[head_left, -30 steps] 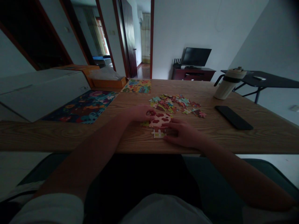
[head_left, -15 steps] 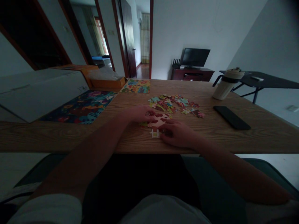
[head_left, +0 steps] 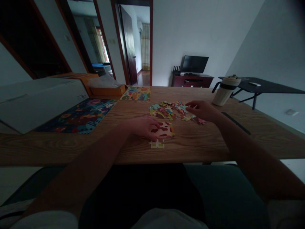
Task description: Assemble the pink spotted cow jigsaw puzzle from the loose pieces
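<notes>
My left hand [head_left: 143, 126] lies over the left side of a joined patch of jigsaw puzzle [head_left: 164, 129], pink with brown spots. Its fingers are spread and touch the patch. Just below is a small joined strip of pale yellow-green puzzle pieces [head_left: 157, 145]. My right hand [head_left: 202, 110] is over the right edge of a heap of loose puzzle pieces [head_left: 169, 109], fingers apart and pointing left. Nothing shows between them. Some loose pieces are hidden beneath that hand.
A dark phone [head_left: 235, 122] lies on the wooden table [head_left: 195, 144], partly behind my right forearm. Beyond it stands a white bottle [head_left: 222, 93] with a handle. On the left are a dark picture sheet [head_left: 83, 116], a white box [head_left: 43, 100], an orange tray [head_left: 109, 91] and a colourful sheet [head_left: 137, 93].
My right hand has left the joined patch and moved up and right to the heap. My left hand stays on the patch. The camera view has tilted up slightly.
</notes>
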A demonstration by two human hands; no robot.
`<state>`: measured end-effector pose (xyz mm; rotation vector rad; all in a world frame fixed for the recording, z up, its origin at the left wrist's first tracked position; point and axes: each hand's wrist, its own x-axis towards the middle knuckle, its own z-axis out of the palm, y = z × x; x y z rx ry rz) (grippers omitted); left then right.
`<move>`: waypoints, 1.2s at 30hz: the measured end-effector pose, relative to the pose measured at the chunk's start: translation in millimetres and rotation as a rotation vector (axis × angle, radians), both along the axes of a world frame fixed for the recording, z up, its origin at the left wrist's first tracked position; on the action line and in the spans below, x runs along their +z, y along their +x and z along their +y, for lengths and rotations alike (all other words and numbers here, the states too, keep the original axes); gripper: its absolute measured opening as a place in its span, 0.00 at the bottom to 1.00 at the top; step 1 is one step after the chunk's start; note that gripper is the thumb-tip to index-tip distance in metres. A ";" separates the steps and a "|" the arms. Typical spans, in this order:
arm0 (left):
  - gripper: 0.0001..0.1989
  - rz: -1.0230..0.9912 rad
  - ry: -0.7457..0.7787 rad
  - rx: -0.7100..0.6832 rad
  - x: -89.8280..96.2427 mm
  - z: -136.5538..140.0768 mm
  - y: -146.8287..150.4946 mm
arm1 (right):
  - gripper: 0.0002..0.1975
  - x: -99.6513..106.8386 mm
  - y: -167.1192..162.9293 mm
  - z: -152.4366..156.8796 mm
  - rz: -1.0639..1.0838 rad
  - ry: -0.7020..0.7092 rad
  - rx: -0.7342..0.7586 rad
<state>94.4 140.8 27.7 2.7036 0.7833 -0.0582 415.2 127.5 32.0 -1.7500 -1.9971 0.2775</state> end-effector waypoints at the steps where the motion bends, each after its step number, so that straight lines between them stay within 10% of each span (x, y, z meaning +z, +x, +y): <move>1: 0.25 -0.005 -0.002 0.002 0.3 -0.7 -0.5 | 0.20 -0.2 9.3 7.8 -0.020 -0.011 -0.016; 16: 0.27 -0.004 0.042 0.013 3.0 -5.5 1.6 | 0.19 -25.7 10.6 97.0 -0.287 -0.172 0.059; 22: 0.30 0.004 0.062 0.042 0.5 -3.6 0.5 | 0.33 -35.3 -6.1 129.9 -0.228 -0.167 0.028; 36: 0.31 0.024 0.032 0.059 5.5 -8.7 2.1 | 0.22 -43.9 40.8 151.6 0.038 -0.181 0.013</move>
